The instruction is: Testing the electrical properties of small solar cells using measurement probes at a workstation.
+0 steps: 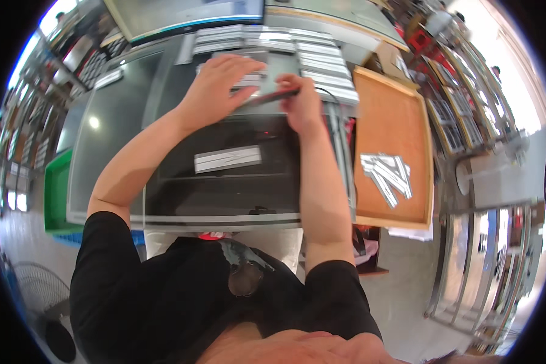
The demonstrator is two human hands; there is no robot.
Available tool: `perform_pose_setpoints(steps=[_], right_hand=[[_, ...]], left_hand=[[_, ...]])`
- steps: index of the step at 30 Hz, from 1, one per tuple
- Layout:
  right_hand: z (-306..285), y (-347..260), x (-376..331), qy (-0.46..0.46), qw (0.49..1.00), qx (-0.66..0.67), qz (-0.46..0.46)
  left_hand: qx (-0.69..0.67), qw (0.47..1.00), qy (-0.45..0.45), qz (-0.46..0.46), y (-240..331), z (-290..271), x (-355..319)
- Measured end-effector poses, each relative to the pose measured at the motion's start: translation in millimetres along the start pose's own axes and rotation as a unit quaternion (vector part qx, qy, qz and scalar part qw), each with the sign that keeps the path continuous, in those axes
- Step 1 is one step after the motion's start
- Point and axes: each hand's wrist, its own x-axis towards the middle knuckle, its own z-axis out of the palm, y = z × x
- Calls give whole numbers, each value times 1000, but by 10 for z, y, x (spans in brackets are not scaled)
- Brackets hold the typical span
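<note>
Left hand [221, 82] flat, fingers spread on metal strips [249, 79]. Right hand [300, 103] pinches a dark tool [276, 96] beside it. Wooden tray [394, 121] lies right, mostly bare.

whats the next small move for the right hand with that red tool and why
Probably draw the red tool along the strip under the left hand: the right hand already holds the tool's tip there, and the left hand lies flat on the strip.
</note>
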Motion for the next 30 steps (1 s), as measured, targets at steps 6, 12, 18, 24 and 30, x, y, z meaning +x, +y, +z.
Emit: perform_pose_setpoints(steps=[6, 12, 18, 24, 30], right_hand=[[-52, -82, -105, 62, 996, -14, 63], [56, 47, -67, 51, 999, 4, 0], [120, 62, -93, 8, 998, 36, -50], [58, 51, -81, -5, 999, 32, -35], [55, 40, -112, 24, 999, 5, -36]], left_hand=[[38, 991, -66, -114, -695, 136, -906], [18, 977, -68, -199, -629, 307, -1030], [58, 983, -84, -152, -597, 377, -991], [74, 991, -57, -99, -628, 353, -959], [46, 993, -52, -98, -658, 181, -992]])
